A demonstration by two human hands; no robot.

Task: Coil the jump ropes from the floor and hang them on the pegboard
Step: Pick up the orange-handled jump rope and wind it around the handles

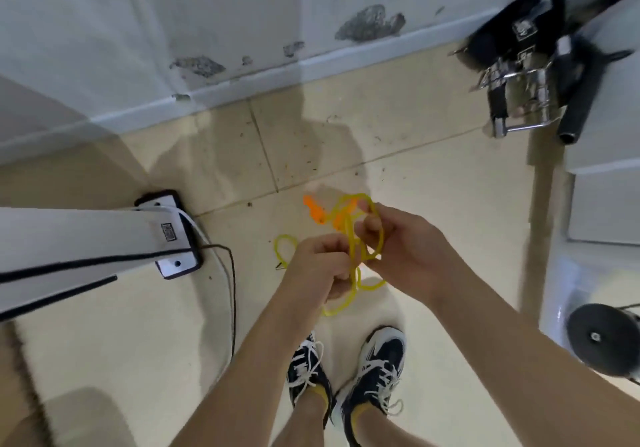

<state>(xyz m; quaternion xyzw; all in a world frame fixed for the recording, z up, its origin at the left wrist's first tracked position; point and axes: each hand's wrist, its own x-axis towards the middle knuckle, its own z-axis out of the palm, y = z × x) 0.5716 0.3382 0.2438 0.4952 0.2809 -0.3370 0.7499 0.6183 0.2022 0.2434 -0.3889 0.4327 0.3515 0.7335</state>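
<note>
- Rope [351, 242]: a thin yellow one, held up off the floor [433, 187] at about waist height in front of the person, with loose loops hanging between and below the hands.
- Left hand [318, 266]: its fingers are curled tight round a gathered bunch of strands, probably to anchor the coil while it is built.
- Right hand [408, 249]: it is close beside the left, almost touching, with a loop draped over its bent fingers, seemingly feeding the next turn.
- Handles [313, 211]: these are orange and sit just beyond the hands. I cannot tell whether they dangle or lie on the floor.
- The coiling looks partly done. No pegboard is in sight from here.
- Writing: a small label [168, 232] on the white post [86, 239] at left is too small to read, and pale patches on the black straps [526, 52] by the wall are blurred.
- A dark disc [602, 339] sits at right, near the shoes [377, 377].
</note>
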